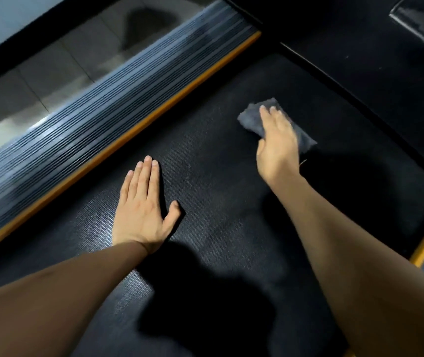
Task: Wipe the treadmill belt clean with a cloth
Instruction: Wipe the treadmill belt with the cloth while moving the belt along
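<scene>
What I can't make out

My right hand (pixel 277 140) hides the middle of the blurred cloth (pixel 250 117); the belt (pixel 218 228) and both my forearms run off the bottom edge.

You have a single view, worn on your head, looking forward and steeply down from close above the treadmill belt (pixel 218 202). It tilts so the ribbed side rail (pixel 89 119) runs diagonally at your left, with both forearms entering from the bottom edge.
</scene>
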The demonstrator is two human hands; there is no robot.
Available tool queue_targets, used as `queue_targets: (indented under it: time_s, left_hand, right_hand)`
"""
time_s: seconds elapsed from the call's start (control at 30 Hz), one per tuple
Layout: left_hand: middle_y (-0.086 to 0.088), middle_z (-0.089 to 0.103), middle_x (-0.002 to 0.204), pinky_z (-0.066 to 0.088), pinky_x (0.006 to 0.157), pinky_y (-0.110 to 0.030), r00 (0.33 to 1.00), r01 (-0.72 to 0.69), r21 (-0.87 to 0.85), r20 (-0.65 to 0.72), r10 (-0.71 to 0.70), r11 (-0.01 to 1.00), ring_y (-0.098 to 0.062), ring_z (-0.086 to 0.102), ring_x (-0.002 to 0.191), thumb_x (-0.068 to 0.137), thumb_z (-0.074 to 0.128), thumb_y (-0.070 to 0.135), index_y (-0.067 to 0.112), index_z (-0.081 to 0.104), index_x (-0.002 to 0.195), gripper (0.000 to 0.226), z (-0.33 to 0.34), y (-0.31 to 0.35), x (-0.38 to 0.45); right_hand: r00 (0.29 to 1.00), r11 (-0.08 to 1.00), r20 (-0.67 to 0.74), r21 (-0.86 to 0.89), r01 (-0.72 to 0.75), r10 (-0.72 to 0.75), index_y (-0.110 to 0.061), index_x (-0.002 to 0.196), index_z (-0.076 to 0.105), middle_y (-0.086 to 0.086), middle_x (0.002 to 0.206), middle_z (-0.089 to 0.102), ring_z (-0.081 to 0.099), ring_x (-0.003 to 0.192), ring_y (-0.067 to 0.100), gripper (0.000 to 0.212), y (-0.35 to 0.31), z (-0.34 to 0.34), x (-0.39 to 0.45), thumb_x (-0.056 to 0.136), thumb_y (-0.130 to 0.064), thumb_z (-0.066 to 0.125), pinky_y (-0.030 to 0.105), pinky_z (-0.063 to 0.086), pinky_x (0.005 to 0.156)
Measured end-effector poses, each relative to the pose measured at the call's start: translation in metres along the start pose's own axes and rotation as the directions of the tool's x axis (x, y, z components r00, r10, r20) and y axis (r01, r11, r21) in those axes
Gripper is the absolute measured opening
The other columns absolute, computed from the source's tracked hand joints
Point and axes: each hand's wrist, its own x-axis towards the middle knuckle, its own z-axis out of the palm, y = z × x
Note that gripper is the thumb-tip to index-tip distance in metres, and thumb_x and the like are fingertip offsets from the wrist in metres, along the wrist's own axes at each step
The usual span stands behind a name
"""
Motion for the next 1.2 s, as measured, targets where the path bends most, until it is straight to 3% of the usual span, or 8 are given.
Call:
queue_targets:
  time_s: [0.1, 0.23, 0.33, 0.5, 0.73, 0.9, 1.0, 1.2]
  left_hand:
    - [-0.016, 0.014, 0.17, 0.007, 0.129, -0.044, 1.0, 0.001, -0.011, 0.009, -0.001, 1.0, -0.03, 0.013, 0.158, 0.091, 0.036, 0.054, 0.003, 0.016, 0.162, 0.089, 0.0, -0.002, 0.001]
    - [-0.017, 0.015, 0.17, 0.005, 0.129, -0.042, 1.0, -0.016, -0.022, 0.001, 0.016, 1.0, -0.032, 0.015, 0.157, 0.09, 0.034, 0.056, 0.003, 0.018, 0.161, 0.09, 0.0, -0.003, 0.001]
    - [-0.017, 0.015, 0.17, 0.004, 0.129, -0.042, 1.0, -0.006, -0.027, -0.016, 0.006, 1.0, -0.031, 0.013, 0.158, 0.092, 0.036, 0.053, 0.004, 0.017, 0.161, 0.088, 0.0, -0.001, 0.001]
    - [-0.016, 0.014, 0.17, 0.003, 0.13, -0.042, 1.0, -0.003, -0.018, -0.022, 0.002, 1.0, -0.03, 0.012, 0.158, 0.093, 0.036, 0.053, 0.004, 0.015, 0.161, 0.087, 0.001, 0.001, 0.001]
    - [-0.017, 0.013, 0.17, 0.003, 0.129, -0.041, 1.0, 0.0, -0.008, -0.013, 0.0, 1.0, -0.03, 0.011, 0.158, 0.092, 0.034, 0.052, 0.004, 0.015, 0.161, 0.087, -0.001, 0.0, 0.001]
    - [-0.016, 0.013, 0.17, 0.004, 0.129, -0.042, 1.0, -0.002, -0.024, -0.022, 0.001, 1.0, -0.029, 0.01, 0.158, 0.094, 0.036, 0.053, 0.005, 0.015, 0.162, 0.086, 0.0, 0.0, 0.001]
    - [-0.016, 0.012, 0.17, 0.004, 0.129, -0.043, 1.0, 0.002, -0.024, -0.022, -0.003, 1.0, -0.03, 0.01, 0.158, 0.093, 0.036, 0.053, 0.005, 0.014, 0.162, 0.087, 0.001, 0.0, 0.0]
    - [-0.016, 0.014, 0.17, 0.007, 0.129, -0.045, 1.0, 0.006, -0.032, -0.017, -0.006, 0.999, -0.031, 0.011, 0.158, 0.091, 0.037, 0.052, 0.005, 0.016, 0.161, 0.087, -0.002, 0.001, 0.001]
  right_hand:
    - [0.962, 0.963, -0.04, 0.01, 0.27, -0.269, -0.008, 0.133, 0.051, 0.017, 0.127, 0.058, 0.057, 0.112, 0.037, 0.05, -0.055, 0.012, -0.066, 0.083, -0.007, 0.057, 0.049, 0.047, 0.097]
    - [0.844, 0.836, 0.035, 0.169, 0.523, -0.535, -0.015, 0.142, 0.049, 0.012, 0.144, 0.053, 0.052, 0.131, 0.029, 0.055, -0.076, 0.018, -0.119, 0.088, -0.011, 0.045, 0.041, 0.037, 0.113]
    - [0.923, 0.92, -0.028, 0.079, 0.385, -0.384, -0.007, 0.137, 0.053, 0.019, 0.136, 0.057, 0.058, 0.121, 0.037, 0.054, -0.018, 0.001, -0.071, 0.084, -0.006, 0.043, 0.046, 0.047, 0.103]
    - [0.997, 0.995, -0.07, 0.094, 0.046, -0.039, -0.003, 0.146, 0.04, 0.022, 0.147, 0.045, 0.042, 0.137, 0.037, 0.069, 0.043, -0.008, -0.045, 0.079, 0.003, 0.054, 0.046, 0.029, 0.117]
    - [0.81, 0.813, 0.081, 0.107, 0.573, -0.581, -0.017, 0.15, 0.037, 0.005, 0.155, 0.039, 0.037, 0.143, 0.021, 0.067, -0.024, 0.003, -0.137, 0.083, -0.007, 0.044, 0.038, 0.025, 0.119]
    - [0.988, 0.982, -0.007, 0.111, 0.153, -0.153, -0.004, 0.146, 0.04, 0.022, 0.15, 0.041, 0.039, 0.139, 0.038, 0.068, 0.072, -0.018, -0.07, 0.078, 0.001, 0.047, 0.045, 0.026, 0.119]
    - [0.998, 0.994, -0.038, 0.091, -0.053, 0.057, -0.003, 0.145, 0.036, 0.022, 0.148, 0.041, 0.039, 0.137, 0.038, 0.064, 0.052, -0.021, -0.07, 0.082, 0.001, 0.047, 0.047, 0.029, 0.116]
    - [0.852, 0.861, 0.123, 0.102, 0.499, -0.509, -0.016, 0.152, 0.029, 0.006, 0.158, 0.033, 0.031, 0.146, 0.022, 0.073, -0.005, -0.007, -0.167, 0.08, -0.01, 0.035, 0.037, 0.017, 0.122]
